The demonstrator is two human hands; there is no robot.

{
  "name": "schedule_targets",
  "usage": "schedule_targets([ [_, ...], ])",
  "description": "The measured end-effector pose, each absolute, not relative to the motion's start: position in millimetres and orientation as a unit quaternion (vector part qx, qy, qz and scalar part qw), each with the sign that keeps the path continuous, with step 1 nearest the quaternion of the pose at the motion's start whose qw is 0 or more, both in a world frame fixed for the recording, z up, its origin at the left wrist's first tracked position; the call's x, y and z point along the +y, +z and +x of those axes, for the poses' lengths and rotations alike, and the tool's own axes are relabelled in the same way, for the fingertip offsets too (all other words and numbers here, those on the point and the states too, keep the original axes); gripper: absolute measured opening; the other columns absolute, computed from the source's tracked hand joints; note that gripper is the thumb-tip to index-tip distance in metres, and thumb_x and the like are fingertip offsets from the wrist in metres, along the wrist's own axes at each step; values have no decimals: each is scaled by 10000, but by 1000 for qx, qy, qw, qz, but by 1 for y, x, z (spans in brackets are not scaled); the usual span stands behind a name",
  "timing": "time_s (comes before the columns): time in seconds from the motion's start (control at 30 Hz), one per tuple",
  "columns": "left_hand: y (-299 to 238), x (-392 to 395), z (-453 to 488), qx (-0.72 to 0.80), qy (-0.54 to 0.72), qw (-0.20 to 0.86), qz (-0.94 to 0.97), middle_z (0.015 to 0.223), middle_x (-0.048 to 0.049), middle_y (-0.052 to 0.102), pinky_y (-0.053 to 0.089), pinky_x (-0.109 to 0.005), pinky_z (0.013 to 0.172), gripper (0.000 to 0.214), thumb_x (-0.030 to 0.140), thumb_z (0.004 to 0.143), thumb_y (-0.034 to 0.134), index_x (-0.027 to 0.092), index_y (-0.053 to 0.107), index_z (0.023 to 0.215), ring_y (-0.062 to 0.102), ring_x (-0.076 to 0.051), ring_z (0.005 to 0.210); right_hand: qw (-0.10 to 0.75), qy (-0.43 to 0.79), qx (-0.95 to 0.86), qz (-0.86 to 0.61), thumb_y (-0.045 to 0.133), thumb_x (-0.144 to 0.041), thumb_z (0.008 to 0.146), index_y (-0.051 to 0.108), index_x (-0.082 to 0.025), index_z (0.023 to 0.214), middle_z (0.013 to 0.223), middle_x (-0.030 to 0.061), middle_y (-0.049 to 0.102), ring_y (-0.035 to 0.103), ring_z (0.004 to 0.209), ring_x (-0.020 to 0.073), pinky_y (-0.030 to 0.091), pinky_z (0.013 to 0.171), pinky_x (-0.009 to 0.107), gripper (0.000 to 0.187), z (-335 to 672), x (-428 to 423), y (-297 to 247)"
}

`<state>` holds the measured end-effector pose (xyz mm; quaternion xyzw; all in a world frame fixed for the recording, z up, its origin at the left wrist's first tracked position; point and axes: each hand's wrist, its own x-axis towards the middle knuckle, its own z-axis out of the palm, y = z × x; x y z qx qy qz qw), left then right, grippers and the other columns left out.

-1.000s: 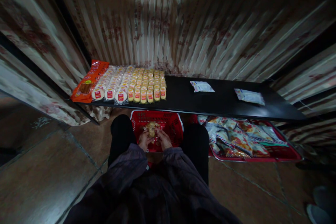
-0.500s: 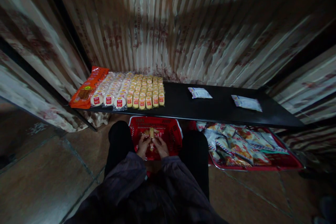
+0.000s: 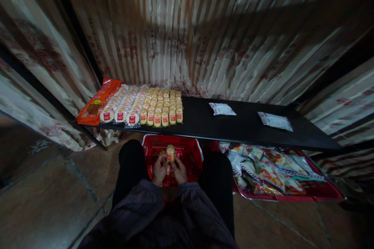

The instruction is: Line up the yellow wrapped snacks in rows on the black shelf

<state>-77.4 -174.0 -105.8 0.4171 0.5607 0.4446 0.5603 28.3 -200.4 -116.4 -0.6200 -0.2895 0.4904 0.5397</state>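
Observation:
Between my knees, both hands pinch one small wrapped cake (image 3: 170, 153), yellow with a red label facing up at me. My left hand (image 3: 159, 169) has its closed fingers on the left side of it, and my right hand (image 3: 179, 170) grips the right side. Below them sits a red plastic basket (image 3: 191, 151); a few more packets lie in it, mostly covered by my hands. On the black shelf (image 3: 195, 118) ahead stand tight rows of the same yellow packaged cakes (image 3: 161, 111), beside rows of round white packaged cakes (image 3: 122, 107).
An orange packet (image 3: 95, 103) lies at the shelf's left end. Two white packets (image 3: 222, 109) lie farther right on it. A wide red basket (image 3: 324, 188) full of bagged snacks (image 3: 265, 167) stands on the floor under the shelf's right half. Striped curtain (image 3: 175, 27) hangs behind.
The cake in my hands has turned so that its red label now shows. My hands stay over the basket, and the whole view has shifted slightly.

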Motion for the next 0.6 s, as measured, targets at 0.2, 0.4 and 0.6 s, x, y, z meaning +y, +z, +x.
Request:
schedule_targets([
  [0.2,-93,-179,-78,536,458,548,451,1042,-36,674,476,-288,876,357,47,698,554,220,629,1001,622,-157,894,567,413,-327,-633,694,-439,651,679,-261,1076,1050,43,713,645,994,227,520,838,324,461,27,-201,-103],
  [0.4,-74,-180,-75,524,464,515,494,1103,-50,651,430,-319,988,337,58,729,545,226,650,1001,583,-187,1053,554,380,-358,-648,632,-427,719,642,-248,1145,1154,60,681,634,1039,225,481,927,355,462,28,-197,-99],
  [0.6,-56,-171,-68,512,467,503,516,1062,-47,642,435,-311,974,390,14,710,526,227,654,1010,584,-180,1015,551,313,-383,-672,616,-433,731,682,-218,1083,1091,98,667,613,1019,232,457,937,365,418,37,-187,-88],
])
